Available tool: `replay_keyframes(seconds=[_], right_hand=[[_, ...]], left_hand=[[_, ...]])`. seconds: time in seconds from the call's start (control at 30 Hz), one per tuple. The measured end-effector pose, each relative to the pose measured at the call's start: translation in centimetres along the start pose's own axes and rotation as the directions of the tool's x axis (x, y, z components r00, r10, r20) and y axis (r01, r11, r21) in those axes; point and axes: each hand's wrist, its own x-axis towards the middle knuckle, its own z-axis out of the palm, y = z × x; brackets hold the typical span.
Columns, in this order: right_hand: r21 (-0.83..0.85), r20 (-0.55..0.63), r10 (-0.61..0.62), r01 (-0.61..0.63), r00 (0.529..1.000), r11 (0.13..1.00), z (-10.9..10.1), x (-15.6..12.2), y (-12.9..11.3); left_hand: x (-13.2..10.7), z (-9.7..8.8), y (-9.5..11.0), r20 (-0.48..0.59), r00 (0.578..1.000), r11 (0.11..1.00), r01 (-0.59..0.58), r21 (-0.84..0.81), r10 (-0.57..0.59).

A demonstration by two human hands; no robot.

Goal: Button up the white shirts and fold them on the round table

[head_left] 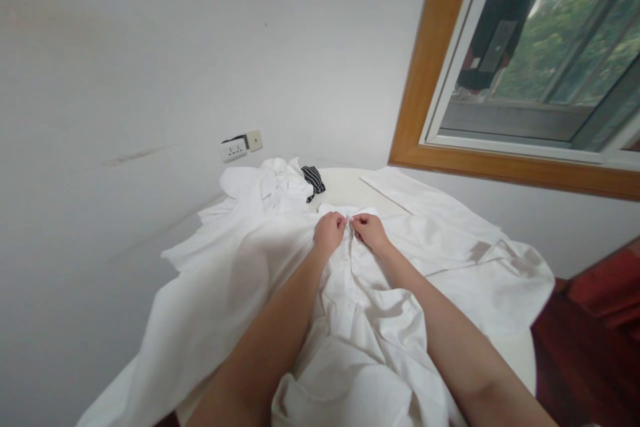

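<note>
On the white shirt (370,320), left hand (329,233) and right hand (369,230) knuckle-to-knuckle, pinching fabric.

The white shirt (360,307) covers most of the counter (350,187), and its bottom part runs out past the lower edge of the picture, like both arms (270,347). The left hand (329,232) and the right hand (369,229) pinch the shirt, but the bit they pinch is too small to make out. A striped cloth (313,180) is half hidden behind a white pile (265,187).
</note>
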Motion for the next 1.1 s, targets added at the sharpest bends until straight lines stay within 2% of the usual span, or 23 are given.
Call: replay_keyframes(seconds=[0.23,0.47,0.7,0.83,0.97,1.1], right_hand=[[0.009,0.027,0.134,-0.134,0.991,0.991,-0.6,0.2,-1.6],[-0.016,0.022,0.130,-0.130,0.991,0.991,-0.5,-0.1,-1.4],[0.019,0.125,0.035,-0.038,0.991,0.999,-1.2,0.1,-1.6],[0.043,0.219,0.016,-0.026,0.975,0.999,-1.3,0.0,-1.6],[0.161,0.282,0.075,-0.124,0.957,0.979,-1.2,-0.3,-1.7],[0.320,0.345,0.144,-0.261,0.927,0.911,-1.2,-0.4,-1.8]], left_hand=[[-0.5,-0.8,0.7,0.018,1.000,1.000,-0.019,-0.004,0.019],[-0.3,-0.8,0.6,0.043,0.999,0.993,-0.021,-0.115,0.026],[-0.3,-1.8,1.4,0.046,0.994,0.994,-0.101,-0.030,0.102],[-0.3,-1.8,1.5,0.057,0.996,0.997,-0.070,-0.035,0.072],[-0.4,-1.2,0.7,0.061,0.998,0.990,0.016,-0.142,-0.007],[-0.3,-0.5,-0.2,0.047,0.998,0.970,0.059,-0.236,-0.049]])
